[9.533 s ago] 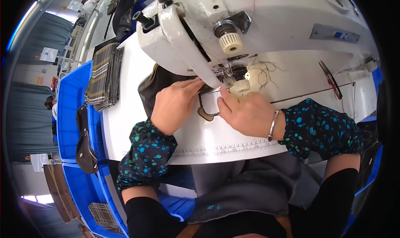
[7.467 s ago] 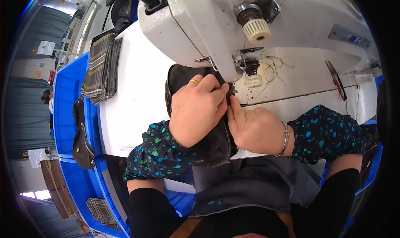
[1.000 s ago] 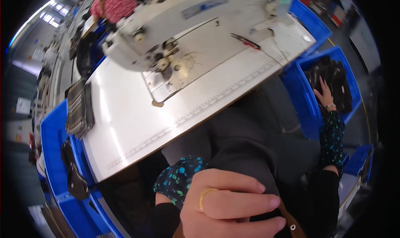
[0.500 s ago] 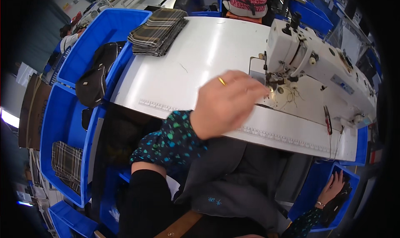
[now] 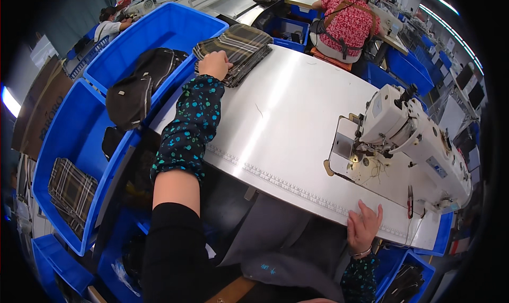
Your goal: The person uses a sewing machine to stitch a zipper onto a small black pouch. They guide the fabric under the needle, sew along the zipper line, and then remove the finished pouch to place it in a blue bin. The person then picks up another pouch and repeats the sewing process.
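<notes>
My left hand (image 5: 214, 65) reaches to the far left of the white sewing table (image 5: 286, 107). Its curled fingers close on the near edge of a stack of plaid fabric pieces (image 5: 241, 40); how many layers they pinch is hidden. My right hand (image 5: 365, 226) is at the table's front edge, below the sewing machine (image 5: 419, 128), fingers apart and nothing in them. A lit spot shows by the machine's needle, with loose threads near it. Red-handled thread snips (image 5: 410, 202) lie right of my right hand.
Blue bins (image 5: 63, 117) line the left side, holding dark pouches (image 5: 130, 99) and more plaid pieces (image 5: 72, 191). Another blue bin (image 5: 424, 263) with dark items stands at the lower right. A printed ruler runs along the front edge. A person in red (image 5: 347, 22) sits beyond the table.
My left hand has gone from beside the needle to the plaid stack. My right hand has come up out of the lower-right bin to the table edge. The view has shifted.
</notes>
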`<action>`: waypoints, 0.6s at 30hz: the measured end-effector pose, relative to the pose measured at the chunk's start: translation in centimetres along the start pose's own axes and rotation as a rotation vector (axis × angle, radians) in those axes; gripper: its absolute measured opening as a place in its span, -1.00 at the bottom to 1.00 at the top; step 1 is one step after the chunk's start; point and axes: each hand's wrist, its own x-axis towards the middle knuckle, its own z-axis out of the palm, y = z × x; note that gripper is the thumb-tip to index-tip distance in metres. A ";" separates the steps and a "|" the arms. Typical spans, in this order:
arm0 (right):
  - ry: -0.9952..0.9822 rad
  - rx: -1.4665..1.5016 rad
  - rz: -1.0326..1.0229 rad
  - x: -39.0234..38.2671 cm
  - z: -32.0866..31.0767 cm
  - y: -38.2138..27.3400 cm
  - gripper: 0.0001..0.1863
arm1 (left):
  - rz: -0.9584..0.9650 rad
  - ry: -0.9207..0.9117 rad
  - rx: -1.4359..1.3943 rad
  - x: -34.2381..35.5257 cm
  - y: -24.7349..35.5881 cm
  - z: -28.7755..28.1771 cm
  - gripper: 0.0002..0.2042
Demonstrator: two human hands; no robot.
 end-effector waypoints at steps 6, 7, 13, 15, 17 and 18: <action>0.034 -0.066 0.008 0.1 1.0 0.0 -0.74 | 0.202 0.181 -0.032 -2.1 1.1 -3.4 -0.79; 0.037 -0.069 0.007 0.1 1.0 -0.1 -0.74 | 0.199 0.055 -0.083 -2.9 2.0 -4.5 -0.78; 0.035 -0.026 0.016 0.0 0.3 -0.3 -0.71 | 0.052 -1.017 -0.899 -11.3 11.8 -4.6 -0.70; 0.048 0.093 -0.023 1.3 1.3 -2.0 -0.66 | -0.012 -1.186 -1.146 -16.1 13.5 -1.8 -0.66; 0.001 0.187 -0.042 3.4 1.7 -5.3 -0.58 | -0.155 -1.124 -1.418 -20.6 16.5 -0.5 -0.58; -0.020 0.243 -0.058 4.7 2.0 -7.1 -0.54 | -0.191 -1.146 -1.459 -21.8 17.6 -0.8 -0.57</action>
